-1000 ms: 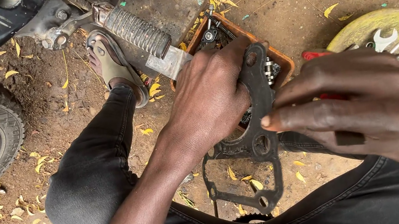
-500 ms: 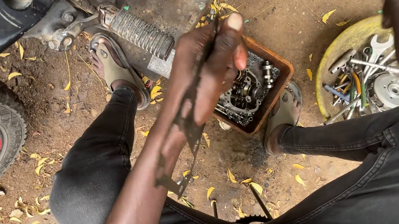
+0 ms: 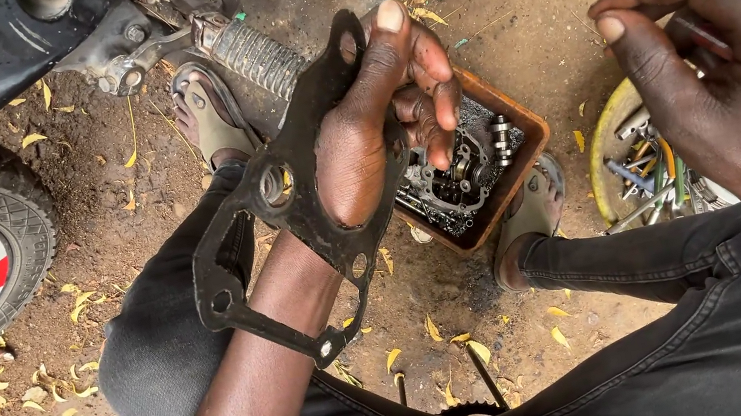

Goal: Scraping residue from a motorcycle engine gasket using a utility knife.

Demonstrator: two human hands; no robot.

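Gasket [image 3: 290, 212] looped over the left hand [image 3: 376, 126], fingers curled gripping it above the parts tray [image 3: 519, 126]; right hand [image 3: 715, 86] pinching fingers together, contents unclear.

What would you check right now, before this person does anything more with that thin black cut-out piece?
1. Grip on the black gasket: ok, the left hand is through its opening, fingers curled over its edge.
2. Gasket whole: cannot tell, no break shows, but the hand hides part of it.
3. Right hand free: cannot tell, fingers are pinched together and may hide something small.
4. Brown tray of engine parts within reach: ok, it sits on the dirt just under the left hand.
5. Yellow bowl of tools at hand: ok, beside the right knee.
6. Clean ground: not ok, loose dirt and dry leaves lie all round.
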